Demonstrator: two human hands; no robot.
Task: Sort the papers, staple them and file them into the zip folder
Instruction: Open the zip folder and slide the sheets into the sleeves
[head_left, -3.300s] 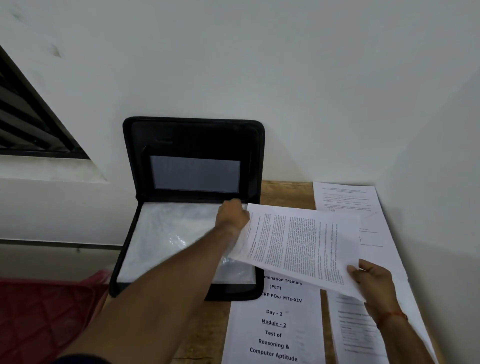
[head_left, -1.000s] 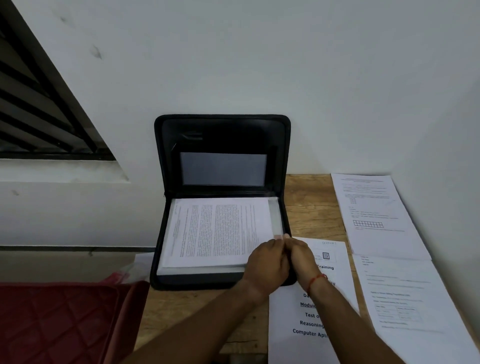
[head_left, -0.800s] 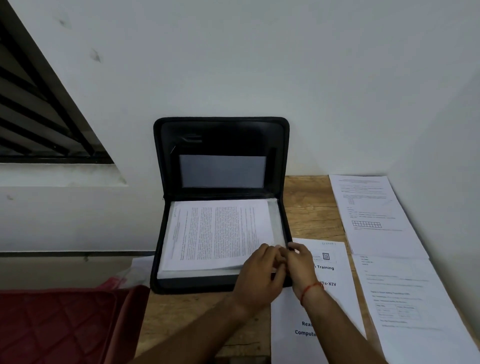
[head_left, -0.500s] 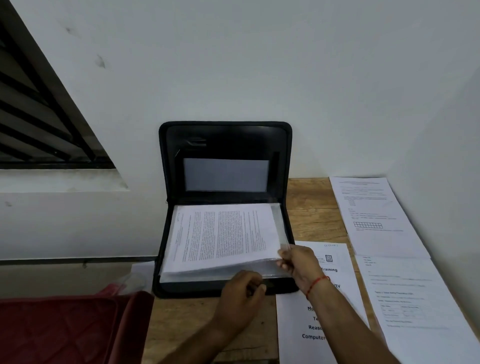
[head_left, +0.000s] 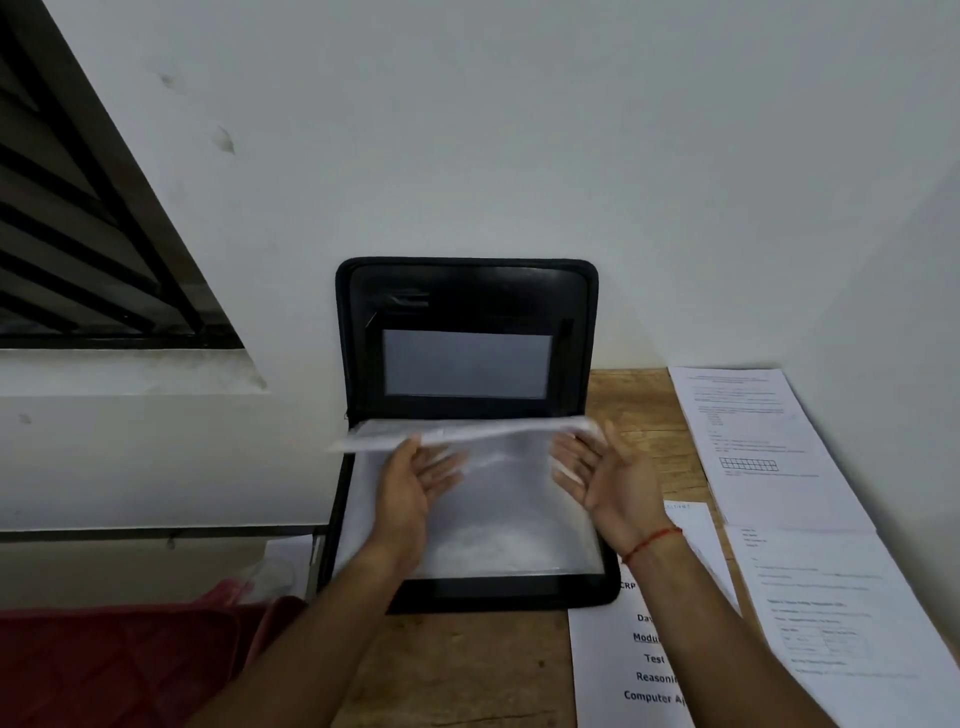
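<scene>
Currently holding paper-filled sleeve (head_left: 467, 432) raised above zip folder (head_left: 493, 592), open on bench (head_left: 467, 665), lid (head_left: 467, 291) leaning on wall. Supported on L hand (head_left: 415, 480) & R hand (head_left: 597, 475), both open, fingers straight, palms up. Prob. best: turn over evenly twd lid, no creasing, then fetch loose papers (head_left: 753, 415) at R.
</scene>
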